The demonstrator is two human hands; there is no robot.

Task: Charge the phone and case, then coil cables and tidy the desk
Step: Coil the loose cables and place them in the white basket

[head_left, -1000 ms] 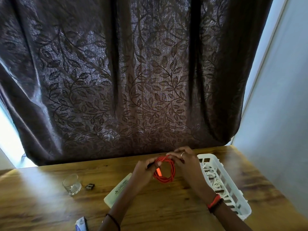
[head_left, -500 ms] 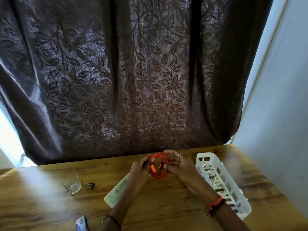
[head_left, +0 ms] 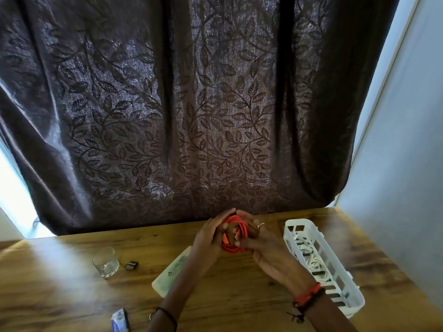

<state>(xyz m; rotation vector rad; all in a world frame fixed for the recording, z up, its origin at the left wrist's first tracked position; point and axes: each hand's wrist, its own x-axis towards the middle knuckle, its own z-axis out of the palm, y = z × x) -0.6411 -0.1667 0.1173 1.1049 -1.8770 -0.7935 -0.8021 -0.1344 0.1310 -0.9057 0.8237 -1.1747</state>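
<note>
Both hands, left hand [head_left: 209,232] and right hand [head_left: 260,243], held the orange cable coil [head_left: 236,237] left of the white basket [head_left: 299,224]; a loosened grip could let the loops spring apart.

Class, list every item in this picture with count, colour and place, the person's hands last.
Curtain: one, dark brown, leaf-patterned, behind the desk.
Desk: one, brown wood, across the bottom.
Glass: one, clear, left on the desk.
Small object: one, dark, beside the glass; unidentifiable.
Flat case: one, pale green, beside the left forearm.
Packet: one, blue-white, near edge.
Basket: one, white, right on the desk.
Cables: white, inside the basket; count unclear.
Cable coil: one, orange-red, held between both hands.
Left hand: one, grips the coil's left side.
Right hand: one, grips its right side.
</note>
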